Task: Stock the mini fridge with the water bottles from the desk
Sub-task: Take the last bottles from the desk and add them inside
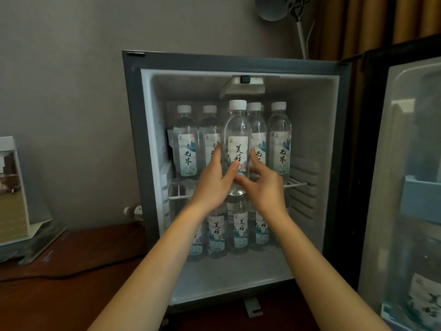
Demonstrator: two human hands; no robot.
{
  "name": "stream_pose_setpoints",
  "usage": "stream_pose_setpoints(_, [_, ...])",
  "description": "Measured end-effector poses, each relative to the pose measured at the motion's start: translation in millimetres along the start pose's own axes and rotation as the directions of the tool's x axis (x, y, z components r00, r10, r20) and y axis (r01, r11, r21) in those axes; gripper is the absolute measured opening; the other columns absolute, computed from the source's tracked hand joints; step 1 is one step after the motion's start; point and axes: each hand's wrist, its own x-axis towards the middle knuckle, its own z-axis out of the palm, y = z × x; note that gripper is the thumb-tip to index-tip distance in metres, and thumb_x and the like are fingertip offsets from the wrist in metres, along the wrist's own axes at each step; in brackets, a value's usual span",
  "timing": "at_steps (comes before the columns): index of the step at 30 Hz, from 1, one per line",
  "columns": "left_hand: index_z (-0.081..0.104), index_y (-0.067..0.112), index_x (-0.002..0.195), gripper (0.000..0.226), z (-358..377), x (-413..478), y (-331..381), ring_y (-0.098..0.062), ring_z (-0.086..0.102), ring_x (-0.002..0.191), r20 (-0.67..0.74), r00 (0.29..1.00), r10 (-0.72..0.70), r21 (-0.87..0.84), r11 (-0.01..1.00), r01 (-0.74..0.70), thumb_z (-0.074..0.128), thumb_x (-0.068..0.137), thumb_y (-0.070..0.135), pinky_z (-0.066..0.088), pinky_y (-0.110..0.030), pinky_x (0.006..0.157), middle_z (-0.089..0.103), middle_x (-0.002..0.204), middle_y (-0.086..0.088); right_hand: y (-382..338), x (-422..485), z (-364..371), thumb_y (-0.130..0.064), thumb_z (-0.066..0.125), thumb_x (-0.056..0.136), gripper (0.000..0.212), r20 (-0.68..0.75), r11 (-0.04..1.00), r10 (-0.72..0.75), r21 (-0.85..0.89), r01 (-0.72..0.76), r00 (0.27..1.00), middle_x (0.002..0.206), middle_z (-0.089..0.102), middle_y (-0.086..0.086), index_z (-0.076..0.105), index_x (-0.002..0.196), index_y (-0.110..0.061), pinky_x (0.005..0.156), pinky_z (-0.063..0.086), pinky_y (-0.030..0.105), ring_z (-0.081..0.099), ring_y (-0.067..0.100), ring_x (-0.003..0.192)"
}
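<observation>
Gripped at its label by left hand (212,179) and right hand (265,186), the water bottle (237,125) at the wire shelf (297,184) front looks full, probably weighty and slick.

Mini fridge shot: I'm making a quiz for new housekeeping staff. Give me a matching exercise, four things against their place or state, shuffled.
Things:
1 held bottle
2 fridge door
3 lying bottle
4 lamp

Places or states:
A swung open at the right
B above the mini fridge, by the wall
C upright, gripped by left hand and right hand
D on its side, left of the mini fridge

Pairs: 1-C, 2-A, 3-D, 4-B
</observation>
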Motion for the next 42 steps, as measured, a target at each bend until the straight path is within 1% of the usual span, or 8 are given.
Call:
stream_pose_setpoints(6, [0.012,0.023,0.149,0.068,4.0,3.7,2.8,-0.018,0.031,0.138,-0.042,0.998,-0.049,0.111,0.992,0.053,0.049,0.093,0.039,0.028,-0.039,0.112,0.030,0.151,-0.002,6.9,0.8,3.7,-0.031,0.070,0.081,0.053,-0.106,0.990,-0.012,-0.142,-0.003,0.994,0.092,0.072,0.008,0.055,0.127,-0.011,0.073,0.053,0.025,0.064,0.011,0.077])
stream_pose_setpoints(11, [0.008,0.019,0.149,0.068,1.6,3.0,8.9,-0.023,0.025,0.140,-0.044,0.991,-0.125,0.135,0.982,0.130,0.044,0.096,0.039,0.027,-0.038,0.110,0.022,0.153,-0.007,7.0,7.1,8.6,-0.036,0.066,0.083,0.046,-0.104,0.966,-0.036,-0.258,0.008,0.994,0.052,0.053,-0.005,0.062,0.122,-0.012,0.048,0.030,0.015,0.038,-0.001,0.046])
stream_pose_setpoints(15, [0.003,0.018,0.150,0.067,-0.3,6.3,13.3,-0.026,0.023,0.141,-0.047,0.979,-0.196,0.156,0.967,0.201,0.041,0.098,0.037,0.026,-0.038,0.110,0.014,0.156,-0.009,3.1,13.2,13.2,-0.037,0.064,0.085,0.043,-0.078,0.955,0.006,-0.295,-0.029,0.997,0.090,0.073,0.010,0.062,0.121,-0.013,0.062,0.047,0.024,0.063,0.011,0.068])
stream_pose_setpoints(19, [-0.005,0.020,0.149,0.067,1.2,7.8,17.8,-0.030,0.028,0.138,-0.044,0.965,-0.259,0.192,0.946,0.263,0.036,0.099,0.037,0.029,-0.040,0.108,0.013,0.155,-0.014,2.2,12.8,16.1,-0.035,0.063,0.087,0.037,-0.062,0.951,0.042,-0.302,-0.058,0.997,0.080,0.073,0.009,0.068,0.112,-0.008,0.047,0.036,0.019,0.054,0.007,0.050])
stream_pose_setpoints(25, [-0.011,0.021,0.148,0.067,3.1,9.3,22.2,-0.033,0.039,0.130,-0.076,0.953,-0.294,0.315,0.899,0.303,0.031,0.100,0.038,0.037,-0.042,0.102,0.018,0.152,-0.017,-1.3,3.7,13.8,-0.029,0.063,0.088,0.040,-0.051,0.950,0.009,-0.313,-0.024,0.999,0.089,0.073,0.012,0.060,0.121,-0.007,0.063,0.044,0.021,0.064,0.014,0.069])
stream_pose_setpoints(33, [0.030,0.014,0.143,0.047,-6.3,-33.8,20.4,-0.011,0.056,0.087,-0.243,0.970,-0.030,0.404,0.906,0.129,0.042,0.098,0.019,0.044,-0.021,0.071,0.039,0.131,-0.005,1.5,-22.7,15.2,-0.016,0.060,0.089,0.020,-0.137,0.970,-0.053,-0.241,0.018,0.989,0.094,0.074,0.009,0.071,0.104,-0.007,0.072,0.047,0.023,0.068,0.020,0.085])
stream_pose_setpoints(38, [0.059,0.005,0.112,0.026,-45.8,-85.7,-7.6,0.000,0.048,0.074,-0.411,0.838,0.360,0.389,0.900,-0.196,0.047,0.090,0.011,0.041,-0.013,0.065,0.057,0.094,0.001,-12.5,-56.2,36.7,-0.014,0.060,0.089,0.014,0.174,0.995,0.101,0.009,-0.104,0.980,0.069,0.067,0.003,0.068,0.078,-0.017,0.063,0.055,0.029,0.065,0.017,0.064])
stream_pose_setpoints(42, [0.057,0.004,0.109,0.026,-88.3,-121.3,-43.9,-0.004,0.042,0.061,-0.556,0.772,0.307,0.401,0.913,-0.075,0.044,0.089,0.014,0.034,-0.017,0.059,0.052,0.076,0.006,-35.7,-86.5,71.8,-0.020,0.056,0.091,0.018,0.658,0.990,0.136,-0.065,-0.125,0.741,0.069,0.065,-0.001,0.062,0.074,-0.018,0.060,0.054,0.022,0.062,0.009,0.061])
